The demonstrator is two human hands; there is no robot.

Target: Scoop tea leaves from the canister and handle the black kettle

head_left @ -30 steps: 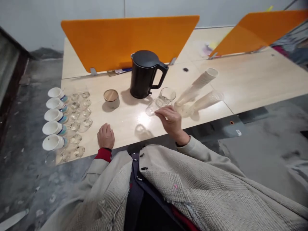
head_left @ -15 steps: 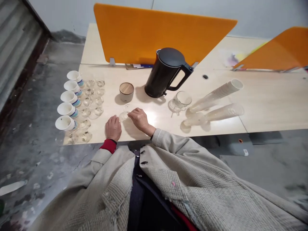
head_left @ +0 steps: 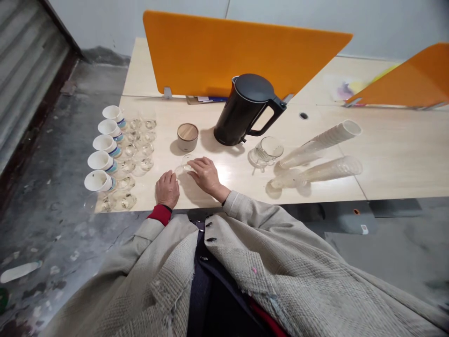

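Observation:
My right hand [head_left: 205,174] rests near the table's front edge with its fingers on a small clear glass cup [head_left: 185,164] that stands on the wood. My left hand [head_left: 167,188] lies curled on the table just left of it, holding nothing. A black electric kettle [head_left: 245,110] stands behind the hands. Beside the kettle's left is a round container with a wooden lid [head_left: 187,136]. A clear glass pitcher [head_left: 268,150] sits to the right of the kettle.
Several white cups with blue bands [head_left: 102,160] line the left edge, with rows of small clear glasses [head_left: 138,150] next to them. Two long stacks of disposable cups [head_left: 321,138] lie on their sides at the right. Orange dividers [head_left: 245,49] stand behind.
My right hand carried the small glass cup from beside the pitcher leftward to the front of the table, near my left hand. The view swung left.

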